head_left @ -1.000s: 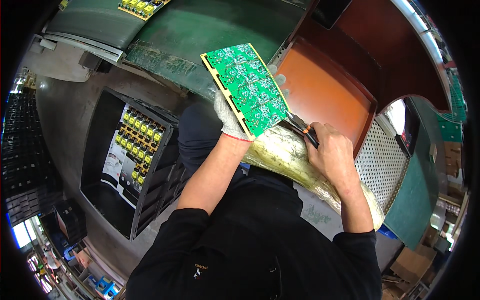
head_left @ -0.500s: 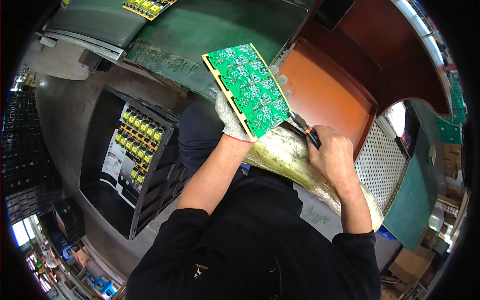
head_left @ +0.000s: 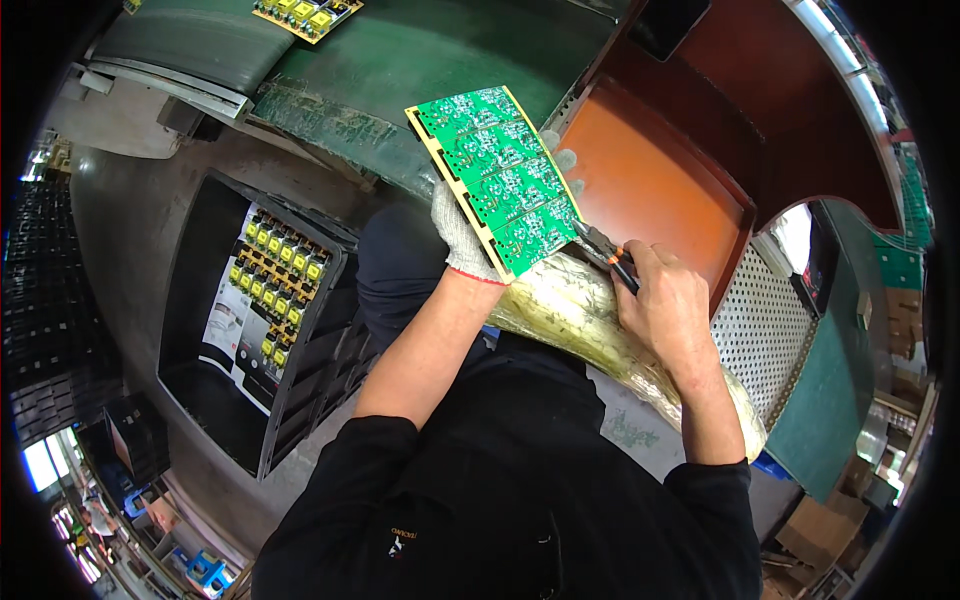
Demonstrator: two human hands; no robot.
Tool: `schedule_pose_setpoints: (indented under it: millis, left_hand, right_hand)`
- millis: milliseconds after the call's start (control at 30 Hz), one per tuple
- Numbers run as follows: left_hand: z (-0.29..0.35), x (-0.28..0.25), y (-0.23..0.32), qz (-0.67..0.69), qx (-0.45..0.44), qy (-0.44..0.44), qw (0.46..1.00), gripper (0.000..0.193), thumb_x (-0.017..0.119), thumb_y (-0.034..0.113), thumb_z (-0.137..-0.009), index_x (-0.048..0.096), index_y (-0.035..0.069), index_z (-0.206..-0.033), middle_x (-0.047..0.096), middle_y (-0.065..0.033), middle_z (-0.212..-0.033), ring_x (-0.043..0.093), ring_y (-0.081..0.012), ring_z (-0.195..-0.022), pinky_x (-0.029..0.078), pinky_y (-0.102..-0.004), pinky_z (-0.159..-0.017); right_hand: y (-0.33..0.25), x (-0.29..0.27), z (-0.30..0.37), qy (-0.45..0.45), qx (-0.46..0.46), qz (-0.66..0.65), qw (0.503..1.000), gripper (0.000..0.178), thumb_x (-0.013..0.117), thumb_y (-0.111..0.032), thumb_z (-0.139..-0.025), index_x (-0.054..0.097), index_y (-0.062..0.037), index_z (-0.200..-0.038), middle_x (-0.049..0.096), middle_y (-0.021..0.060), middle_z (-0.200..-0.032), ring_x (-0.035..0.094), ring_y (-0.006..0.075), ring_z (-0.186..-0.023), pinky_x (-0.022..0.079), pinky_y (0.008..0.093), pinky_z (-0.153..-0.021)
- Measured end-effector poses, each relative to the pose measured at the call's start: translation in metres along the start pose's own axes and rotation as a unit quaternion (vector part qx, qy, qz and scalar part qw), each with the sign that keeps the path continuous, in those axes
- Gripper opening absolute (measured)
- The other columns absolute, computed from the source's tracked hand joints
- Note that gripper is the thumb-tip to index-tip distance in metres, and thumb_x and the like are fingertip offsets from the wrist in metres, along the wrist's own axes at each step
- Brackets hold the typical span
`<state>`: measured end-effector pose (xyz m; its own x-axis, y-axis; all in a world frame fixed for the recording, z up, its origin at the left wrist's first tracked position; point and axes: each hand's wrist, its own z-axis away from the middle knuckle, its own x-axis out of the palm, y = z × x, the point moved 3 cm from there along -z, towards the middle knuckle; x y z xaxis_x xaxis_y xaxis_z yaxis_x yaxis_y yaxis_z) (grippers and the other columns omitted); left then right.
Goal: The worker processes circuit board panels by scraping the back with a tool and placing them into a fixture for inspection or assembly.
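Observation:
A green circuit board panel (head_left: 503,175) with yellow edge strips is held up, its soldered side facing me. My left hand (head_left: 462,232), in a light knitted glove with a red cuff, grips it from below; gloved fingertips show past its far right edge. My bare right hand (head_left: 665,305) is closed round the dark handles of a pair of cutting pliers (head_left: 603,247) with orange marks. The jaws of the pliers are at the lower right corner of the panel; whether they bite on it I cannot tell.
An orange-floored tray (head_left: 650,180) lies beyond my right hand. At left stands a black bin (head_left: 215,395) with boards bearing yellow parts (head_left: 275,262). Another such board (head_left: 308,17) rests on the green belt (head_left: 400,70). Clear yellowish wrap (head_left: 600,310) stretches under my right arm.
The board on the belt has shifted slightly right. The pliers have turned a little at the panel's corner, and their handles look wider apart. The panel has hardly moved.

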<state>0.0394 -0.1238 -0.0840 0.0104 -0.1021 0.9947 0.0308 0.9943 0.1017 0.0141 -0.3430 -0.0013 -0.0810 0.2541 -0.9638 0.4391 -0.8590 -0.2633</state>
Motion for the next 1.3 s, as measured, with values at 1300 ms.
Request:
schedule_pose_setpoints:
  millis: [1300]
  left_hand:
    - [0.003, 0.005, -0.003, -0.019, -0.006, -0.041, 0.999, 0.086, 0.039, 0.074, -0.107, 0.046, 0.013, -0.167, 0.051, -0.0225, -0.165, 0.052, -0.0468, -0.148, 0.043, -0.0686, -0.123]
  right_hand:
    - [-0.001, 0.014, -0.031, 0.003, -0.001, 0.001, 1.000, 0.019, 0.074, -0.015, -0.090, 0.073, 0.0014, -0.099, 0.076, 0.0253, -0.094, 0.075, 0.0447, -0.090, 0.060, 0.0536, -0.081]
